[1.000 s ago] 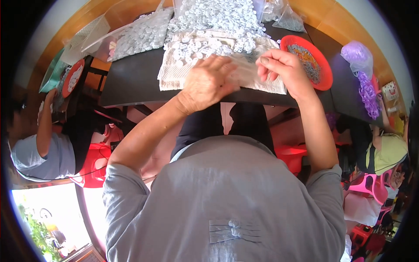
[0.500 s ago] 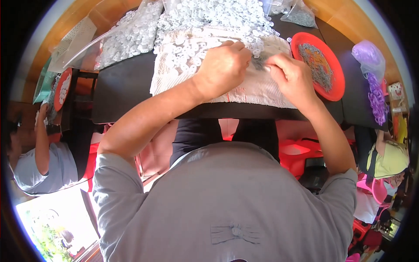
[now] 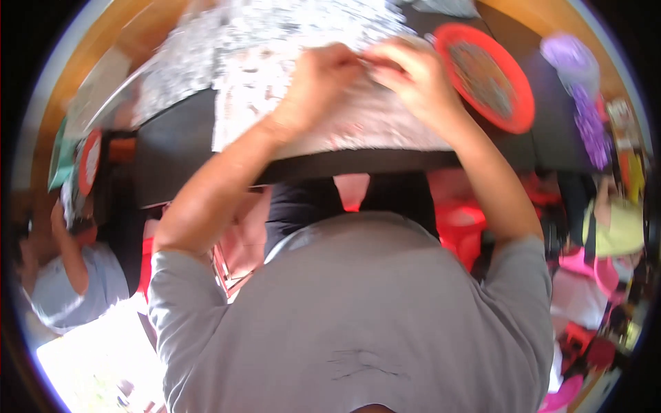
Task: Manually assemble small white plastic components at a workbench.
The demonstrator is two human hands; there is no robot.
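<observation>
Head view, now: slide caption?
Left hand and right hand close together over a pale towel, red plate at right.

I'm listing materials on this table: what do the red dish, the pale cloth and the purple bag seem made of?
Red dish: probably plastic, smooth-looking, with an evenly coloured rim. Pale cloth: fabric, perhaps cotton, with a matte surface; blur hides the weave. Purple bag: likely thin plastic film, with pale, translucent-looking patches.
</observation>
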